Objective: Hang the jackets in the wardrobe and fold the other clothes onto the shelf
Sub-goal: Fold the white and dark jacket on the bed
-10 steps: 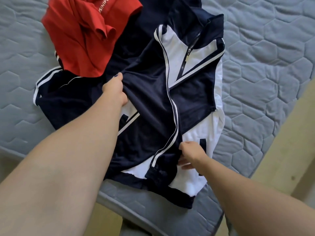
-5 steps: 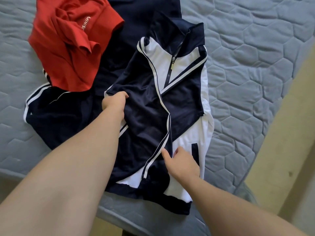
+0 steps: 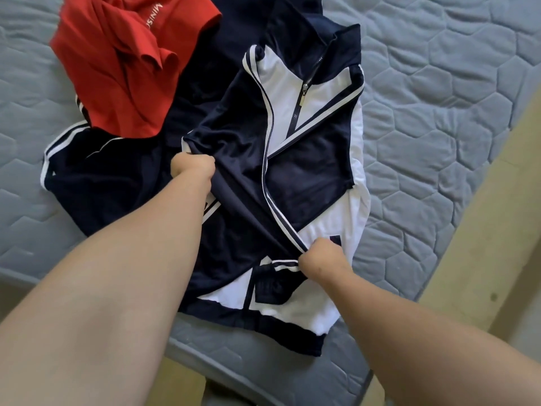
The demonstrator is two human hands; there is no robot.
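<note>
jacket (image 3: 295, 177): navy, white panels, stripes | shirt (image 3: 128, 60): red | mattress (image 3: 439, 83): grey quilted hexagons

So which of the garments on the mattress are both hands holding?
The navy-and-white zip-front track jacket: the left hand and right hand both grip its navy fabric. Neither hand holds the crumpled red shirt behind it.

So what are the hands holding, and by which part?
Both grip the navy-and-white jacket: left hand its folded side edge, right hand the striped band near the hem.

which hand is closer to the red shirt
Left. The left hand grips the navy jacket just below the red shirt; the right hand pinches the jacket's striped edge farther off.
</note>
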